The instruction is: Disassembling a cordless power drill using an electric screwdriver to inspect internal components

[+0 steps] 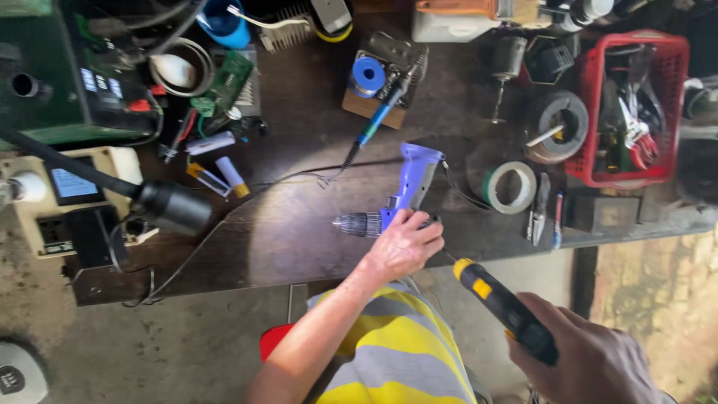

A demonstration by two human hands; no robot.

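The left hand (404,247) is closed over the back of a purple drill (400,198). The drill lies flat on the dark tabletop (299,239), close to the near edge. Its metal nose points toward the left side, and its handle sticks out toward the far edge. The fingers are wrapped over the body, pressing it down.

The right hand (591,359) is below the near edge, off the tabletop. It is shut tight on a screwdriver (501,303) with a black and yellow handle. The metal tip seems to point up at the drill, just beside the left hand, but the tip is thin and hard to see.

A roll of green tape (511,187) lies to the right of the drill. A red basket (673,105) full of tools stands near the far right corner. A blue soldering iron (378,120) rests near the far edge, and thin wires (299,176) trail across the middle.

What could go wrong? The screwdriver tip is very near the fingers of the left hand. If it slips off the drill, it could poke them. The drill is close to the near edge, so a hard push could slide it off onto the floor. The loose wires could catch on the drill's nose and get pulled. The drill is smooth plastic, so it may roll if the left hand lets up.
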